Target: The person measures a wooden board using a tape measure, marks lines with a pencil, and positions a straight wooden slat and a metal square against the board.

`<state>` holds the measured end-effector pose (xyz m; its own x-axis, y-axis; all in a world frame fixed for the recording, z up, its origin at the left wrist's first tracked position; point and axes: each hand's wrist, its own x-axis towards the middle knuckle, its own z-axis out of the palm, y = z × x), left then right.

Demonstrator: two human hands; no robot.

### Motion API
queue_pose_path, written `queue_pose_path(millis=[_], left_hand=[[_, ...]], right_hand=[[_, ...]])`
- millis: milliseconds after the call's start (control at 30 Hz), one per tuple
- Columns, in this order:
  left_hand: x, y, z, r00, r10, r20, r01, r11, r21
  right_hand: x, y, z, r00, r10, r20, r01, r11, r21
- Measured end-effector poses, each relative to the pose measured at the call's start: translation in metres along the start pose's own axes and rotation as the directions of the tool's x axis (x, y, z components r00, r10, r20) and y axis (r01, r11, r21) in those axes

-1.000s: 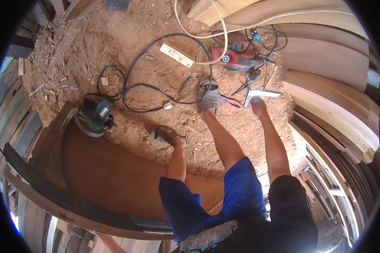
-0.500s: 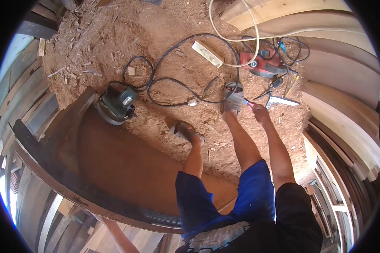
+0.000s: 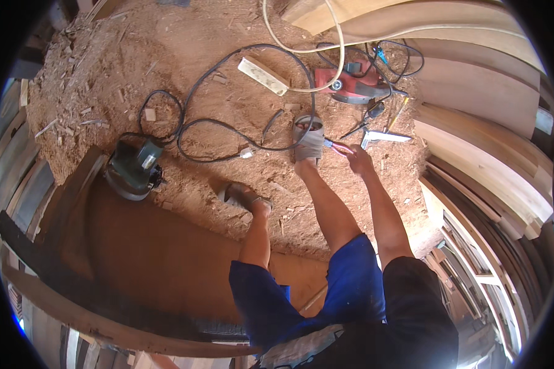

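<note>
Right hand (image 3: 360,162) has swung from the metal square (image 3: 389,136) to the red-handled pliers (image 3: 341,146), two o'clock!
Arm (image 3: 385,212) stretched out, fingers curled at the handle ends, can't tell whether they grip; left hand (image 3: 160,361), seven o'clock, barely shows, hold unclear; green power tool (image 3: 128,172), nine o'clock, pale label (image 3: 148,161) unreadable.

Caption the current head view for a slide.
Right hand at red-handled pliers, a red power tool and white power strip lying beyond on sawdust.
</note>
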<state>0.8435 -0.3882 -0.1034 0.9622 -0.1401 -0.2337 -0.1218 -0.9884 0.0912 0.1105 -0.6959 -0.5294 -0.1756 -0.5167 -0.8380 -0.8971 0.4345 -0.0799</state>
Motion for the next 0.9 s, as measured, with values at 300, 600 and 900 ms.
queue_pose_path(millis=[300,600,900], left_hand=[[0.000,0.022,0.016,0.999,-0.001,-0.035,0.002,1.000,0.025],[0.002,0.022,0.057,0.998,-0.049,0.037,0.050,0.998,-0.043],[0.008,0.027,-0.023,0.997,-0.076,-0.002,0.075,0.995,-0.070]], right_hand=[[0.093,0.004,0.001,0.984,0.113,-0.135,-0.104,0.992,0.073],[0.090,0.125,-0.013,0.803,0.393,-0.448,-0.184,0.879,0.441],[0.175,0.063,-0.028,0.832,0.240,-0.501,-0.224,0.970,0.093]])
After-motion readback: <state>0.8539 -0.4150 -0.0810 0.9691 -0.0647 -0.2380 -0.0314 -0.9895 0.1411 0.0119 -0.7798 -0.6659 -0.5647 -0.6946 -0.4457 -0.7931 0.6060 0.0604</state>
